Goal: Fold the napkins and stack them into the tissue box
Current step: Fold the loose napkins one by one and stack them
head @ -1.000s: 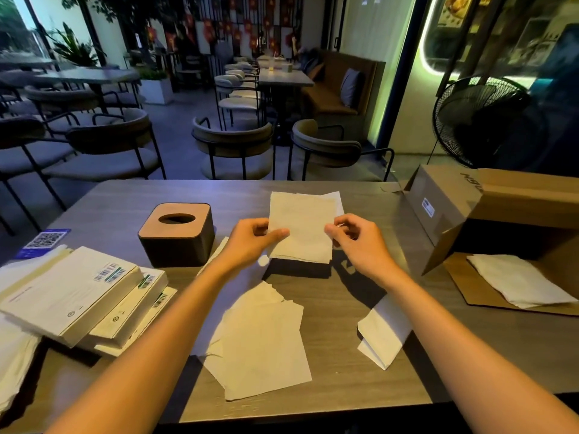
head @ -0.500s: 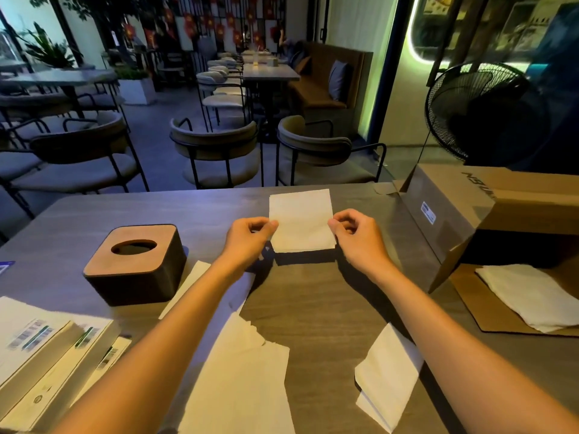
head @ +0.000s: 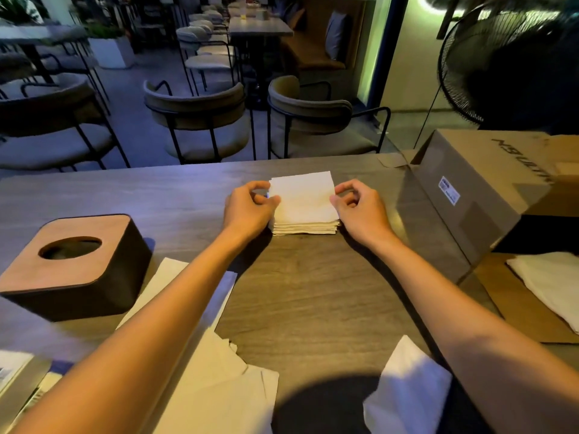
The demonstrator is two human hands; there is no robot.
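I find both my left hand (head: 249,208) and right hand (head: 360,208) pinching the top folded napkin (head: 302,197) at frame centre, squaring it onto the stack (head: 305,228).

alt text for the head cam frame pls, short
Head view over a wooden table: the left hand and right hand pinch the side edges of a folded napkin atop a small napkin stack. A tissue box sits to the left, a cardboard box to the right.
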